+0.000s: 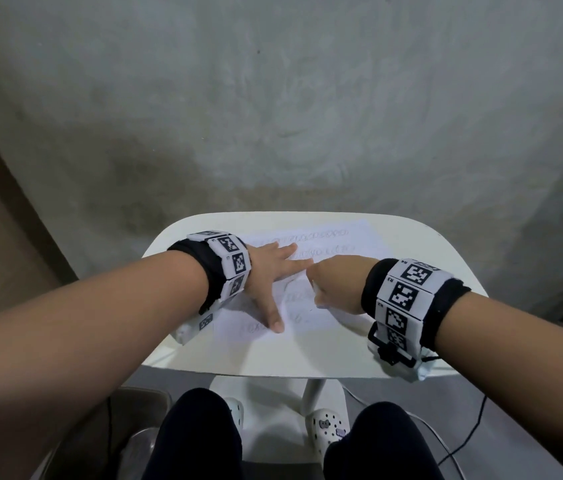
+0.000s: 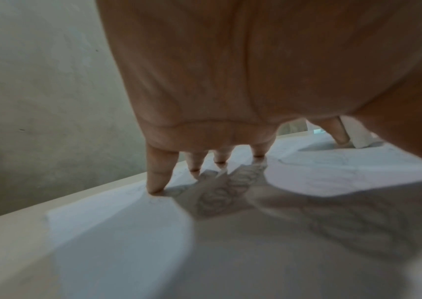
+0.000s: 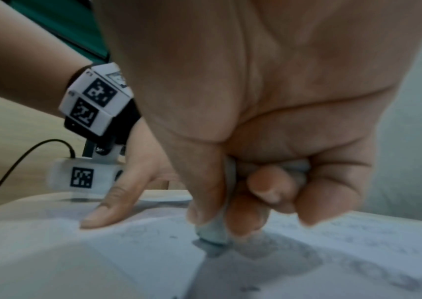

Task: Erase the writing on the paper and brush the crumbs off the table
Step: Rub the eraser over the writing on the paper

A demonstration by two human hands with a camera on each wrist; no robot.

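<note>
A white sheet of paper [image 1: 339,244] with faint pencil loops lies on the small white table [image 1: 307,355]. My left hand [image 1: 273,268] lies spread flat on the paper's left half, fingertips [image 2: 155,188] pressing it down. My right hand [image 1: 335,282] is curled around a white eraser [image 3: 212,232], pinched between thumb and fingers, with its tip on the paper [image 3: 358,252] near the sheet's middle. Small dark crumbs [image 3: 173,236] lie on the sheet beside the eraser. The eraser also shows in the left wrist view [image 2: 361,137], behind my palm.
A grey concrete wall [image 1: 273,98] rises right behind the table. Below the front edge are my knees, white clogs [image 1: 328,427] and the table's pedestal. A black cable [image 1: 470,434] runs on the floor at the right, a dark bin [image 1: 134,410] stands at the lower left.
</note>
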